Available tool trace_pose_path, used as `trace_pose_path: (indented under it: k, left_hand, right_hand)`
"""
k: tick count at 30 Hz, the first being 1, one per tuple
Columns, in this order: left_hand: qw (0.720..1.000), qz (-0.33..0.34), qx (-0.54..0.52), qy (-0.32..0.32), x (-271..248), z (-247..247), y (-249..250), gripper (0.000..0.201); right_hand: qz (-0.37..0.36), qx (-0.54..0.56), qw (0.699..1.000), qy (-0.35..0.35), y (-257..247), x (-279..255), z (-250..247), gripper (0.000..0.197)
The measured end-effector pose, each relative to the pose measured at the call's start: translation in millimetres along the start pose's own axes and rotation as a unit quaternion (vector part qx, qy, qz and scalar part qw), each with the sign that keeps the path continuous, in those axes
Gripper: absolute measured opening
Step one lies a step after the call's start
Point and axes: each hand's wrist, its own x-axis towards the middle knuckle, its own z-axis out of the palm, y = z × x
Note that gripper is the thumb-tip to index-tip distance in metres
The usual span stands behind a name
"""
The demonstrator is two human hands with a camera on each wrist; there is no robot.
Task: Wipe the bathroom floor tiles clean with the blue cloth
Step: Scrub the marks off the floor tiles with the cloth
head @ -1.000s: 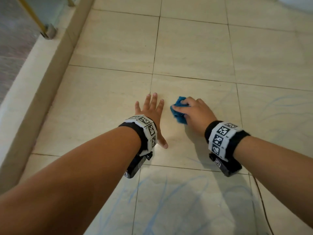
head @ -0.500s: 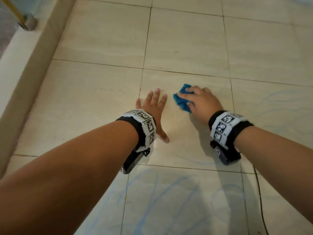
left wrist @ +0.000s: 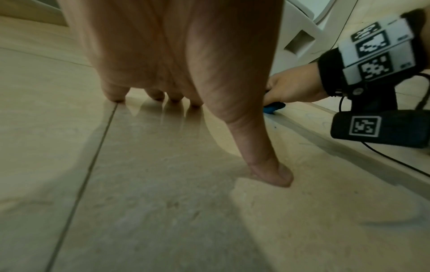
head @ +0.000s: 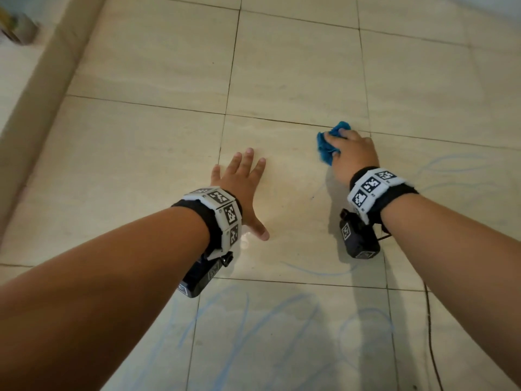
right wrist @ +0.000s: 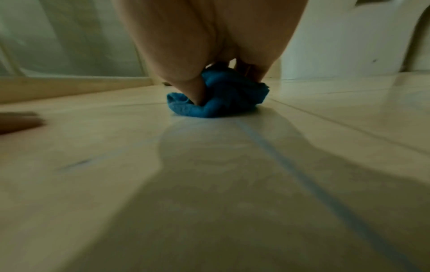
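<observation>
My right hand grips a bunched blue cloth and presses it onto the beige floor tiles, close to a grout line. In the right wrist view the cloth is wadded under my thumb and fingers. My left hand lies flat on the tile to the left, fingers spread, holding nothing; its fingertips and thumb touch the floor. Faint blue scribble marks run over the near tiles, and one blue line leads toward the cloth.
A raised beige kerb runs along the left side. A thin black cable trails on the floor at the right. A white fixture base stands beyond my right hand.
My right hand has slid the cloth to the right and a little farther away, widening the gap between the hands. The left hand has stayed flat on its tile.
</observation>
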Motion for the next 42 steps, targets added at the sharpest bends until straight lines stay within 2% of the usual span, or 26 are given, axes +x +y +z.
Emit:
trace_pose_path:
  k: [4, 6, 9, 10, 14, 17, 19, 20, 25, 27, 30, 31, 32, 35, 36, 38, 41, 42]
  left_hand:
    - [1.000, 0.001, 0.005, -0.002, 0.7, -0.8, -0.8, 0.149]
    - [1.000, 0.001, 0.003, -0.004, -0.1, -0.4, -0.9, 0.149]
    - [1.000, 0.003, 0.001, -0.002, 0.2, 0.4, -1.2, 0.149]
    - [1.000, 0.003, 0.001, -0.002, 0.1, 0.7, -1.5, 0.149]
    - [1.000, 0.003, 0.001, -0.006, 1.2, 0.9, -1.7, 0.149]
    - [1.000, 0.001, 0.000, -0.008, 1.4, 0.4, -0.7, 0.150]
    - [1.000, 0.001, 0.000, -0.008, 1.9, 0.5, -0.9, 0.150]
    - [1.000, 0.001, -0.001, -0.008, 2.1, 0.7, -1.3, 0.151]
    - [1.000, -0.001, 0.007, -0.004, 2.1, 0.2, -1.1, 0.150]
    - [1.000, -0.003, 0.008, -0.003, -0.1, 0.2, -0.2, 0.149]
    - [1.000, -0.004, 0.009, -0.005, -1.7, -0.7, 1.4, 0.149]
    - [1.000, -0.003, 0.011, -0.008, -1.8, -1.9, 1.6, 0.148]
    - [1.000, -0.003, 0.011, -0.010, -1.5, -3.4, 1.1, 0.148]
    - [1.000, -0.007, -0.003, -0.010, -3.9, -7.6, -1.7, 0.147]
    - [1.000, -0.007, 0.000, -0.010, -7.6, -6.1, -1.5, 0.146]
    - [1.000, 0.004, 0.016, -0.014, -16.7, 4.0, 1.2, 0.145]
    - [0.999, 0.014, 0.028, -0.009, -28.9, 26.1, 3.3, 0.143]
    - [0.999, 0.014, 0.029, -0.001, -31.3, 31.6, 2.5, 0.142]
  right_hand:
    - [-0.157, -0.059, 0.985, -0.027, -16.2, -15.0, 9.7, 0.053]
    - [-0.123, -0.064, 0.990, -0.026, 1.9, -0.3, 1.2, 0.051]
    - [-0.004, -0.053, 0.998, -0.030, 24.1, 20.0, -11.4, 0.046]
    - [0.002, -0.054, 0.998, -0.045, 22.0, 19.3, -11.2, 0.046]
    - [-0.071, -0.060, 0.994, -0.064, 23.1, 5.8, -5.4, 0.047]
    - [-0.004, -0.032, 0.999, -0.035, 44.3, 18.5, -13.9, 0.047]
    - [0.025, -0.020, 0.999, -0.033, 39.3, 17.6, -15.1, 0.046]
    - [0.010, -0.022, 0.999, -0.040, 29.2, 10.0, -12.6, 0.045]
    - [-0.180, -0.018, 0.979, -0.088, -9.2, -35.9, 1.5, 0.041]
    - [-0.152, -0.014, 0.986, -0.067, -1.0, -26.6, -4.9, 0.035]
    - [-0.009, 0.037, 0.999, 0.008, 8.3, -23.4, -10.7, 0.030]
    - [-0.004, 0.050, 0.999, 0.006, 1.6, -32.1, -6.0, 0.032]
    - [-0.032, 0.060, 0.998, -0.007, -7.8, -43.4, 1.0, 0.034]
    - [-0.181, 0.060, 0.981, -0.044, -28.3, -76.6, 19.6, 0.038]
    - [-0.202, 0.063, 0.976, -0.046, -27.0, -77.5, 20.3, 0.038]
    - [-0.164, 0.093, 0.982, -0.022, -18.7, -64.0, 16.3, 0.037]
    - [-0.008, 0.143, 0.989, 0.027, -19.2, -45.2, 20.0, 0.031]
    - [0.001, 0.139, 0.990, 0.023, -26.4, -48.3, 23.5, 0.029]
